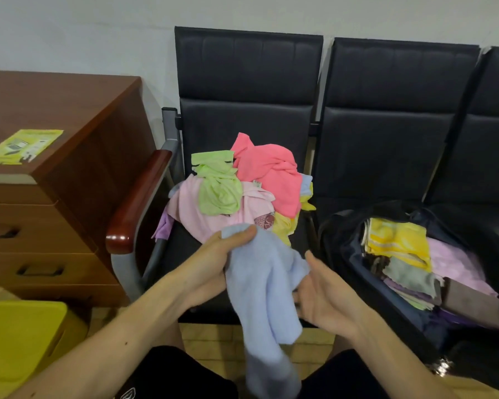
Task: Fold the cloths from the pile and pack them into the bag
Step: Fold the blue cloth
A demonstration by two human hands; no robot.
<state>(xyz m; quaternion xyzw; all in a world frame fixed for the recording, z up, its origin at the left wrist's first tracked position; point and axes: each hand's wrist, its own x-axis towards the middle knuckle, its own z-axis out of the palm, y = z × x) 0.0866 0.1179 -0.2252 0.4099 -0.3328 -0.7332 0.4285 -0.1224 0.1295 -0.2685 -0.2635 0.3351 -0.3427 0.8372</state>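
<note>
Hands first. My left hand [216,260] grips the pale blue cloth [265,298] near its top edge, thumb laid over the fabric, fingers wrapped behind. My right hand [320,295] sits just beside it, palm turned inward, fingertips tucked into a fold on the cloth's right side; I judge it a light pinch, though the fingertips are buried in fabric.

The cloth hangs unfolded between my knees, lower end bunched and dangling toward the floor.

Beyond the hands, the pile [242,191] rests on the seat of the black chair [242,82]: pink cloth [268,168] on top, light green cloth [218,188] to its left, paler pink, yellow and purple beneath. The bag [343,254] lies open on the next seat to my right, folded cloths stacked inside, a yellow one [398,240] uppermost.

Risks, as I judge them: the trailing end may drag on the floor; a loose right-hand hold could let a corner slip, giving a crooked fold; the pile leans toward the seat's front edge, so a brushing hand could tip pieces off.

Hard to tell: the cloth's corners, its lowest end blurred at the frame edge, the bag's far side, and how much room remains inside.
</note>
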